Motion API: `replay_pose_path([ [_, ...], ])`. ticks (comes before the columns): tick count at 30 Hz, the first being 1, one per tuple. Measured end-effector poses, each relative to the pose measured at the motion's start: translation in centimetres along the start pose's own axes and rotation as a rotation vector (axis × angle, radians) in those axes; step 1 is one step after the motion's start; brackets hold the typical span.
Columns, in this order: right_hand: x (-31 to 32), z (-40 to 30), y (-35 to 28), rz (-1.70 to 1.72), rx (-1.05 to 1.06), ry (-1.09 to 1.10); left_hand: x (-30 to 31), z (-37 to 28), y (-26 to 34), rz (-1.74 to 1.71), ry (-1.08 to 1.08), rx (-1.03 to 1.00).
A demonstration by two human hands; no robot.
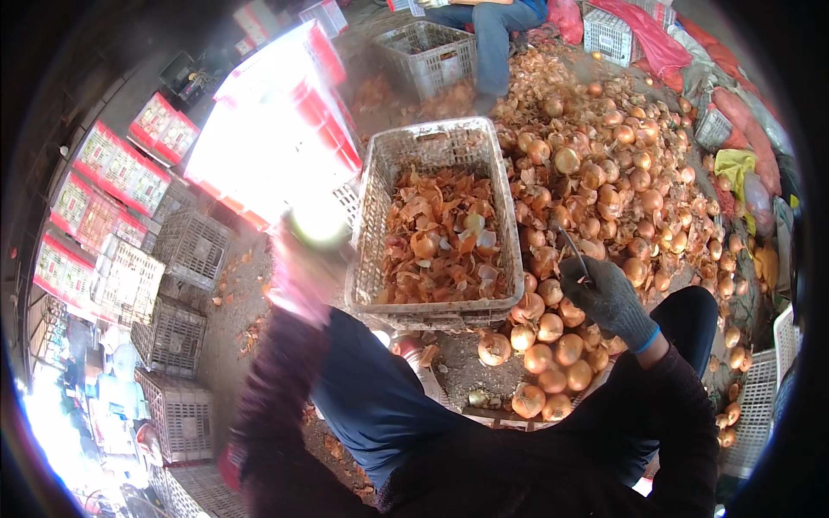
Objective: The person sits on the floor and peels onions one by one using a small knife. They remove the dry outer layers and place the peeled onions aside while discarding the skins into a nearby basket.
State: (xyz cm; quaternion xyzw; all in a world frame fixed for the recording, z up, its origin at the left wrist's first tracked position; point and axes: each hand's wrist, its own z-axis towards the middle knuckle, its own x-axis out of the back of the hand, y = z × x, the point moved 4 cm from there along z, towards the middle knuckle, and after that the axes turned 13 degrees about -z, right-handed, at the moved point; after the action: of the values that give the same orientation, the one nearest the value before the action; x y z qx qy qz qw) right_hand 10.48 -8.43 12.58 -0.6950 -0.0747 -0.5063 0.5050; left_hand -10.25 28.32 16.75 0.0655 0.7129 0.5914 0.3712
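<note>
My left hand [299, 265], blurred by motion, is left of the near plastic crate with a pale, peeled-looking onion [319, 228] at its fingers. My right hand [605, 298], in a grey knit glove with a blue cuff, grips a small knife [570, 245], blade pointing up and away. Between my hands stands the dirty white slatted crate [435, 309], partly filled with loose brown onion skins [440, 259]. Below my right hand, unpeeled onions [552, 381] lie close together between my legs. They join a large heap of onions [609, 201] on the right.
Glaring red-and-white boxes [278, 136] are stacked left of the crate. More slatted crates [194, 249] line the left side. At the back, another person's leg [493, 52] is beside a grey crate [427, 61]. Mesh sacks [745, 129] border the heap on the right.
</note>
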Motion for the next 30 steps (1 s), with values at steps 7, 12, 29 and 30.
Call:
replay_pose_path([
  [7,1.4,-1.3,1.7,0.038,-0.069,0.055,-2.9,12.4,16.6,-0.219,-0.323,-0.148],
  [12,4.1,-3.2,2.2,-0.122,0.057,0.026,-10.0,2.3,-5.5,0.436,-0.609,0.427],
  [29,5.8,-10.5,-7.6,-0.721,0.265,0.15,-6.9,-12.2,-39.3,1.813,-1.021,0.376],
  [30,5.7,-10.5,-7.4,-0.708,0.269,0.149,-6.1,-12.1,-40.5,1.823,-0.962,0.312],
])
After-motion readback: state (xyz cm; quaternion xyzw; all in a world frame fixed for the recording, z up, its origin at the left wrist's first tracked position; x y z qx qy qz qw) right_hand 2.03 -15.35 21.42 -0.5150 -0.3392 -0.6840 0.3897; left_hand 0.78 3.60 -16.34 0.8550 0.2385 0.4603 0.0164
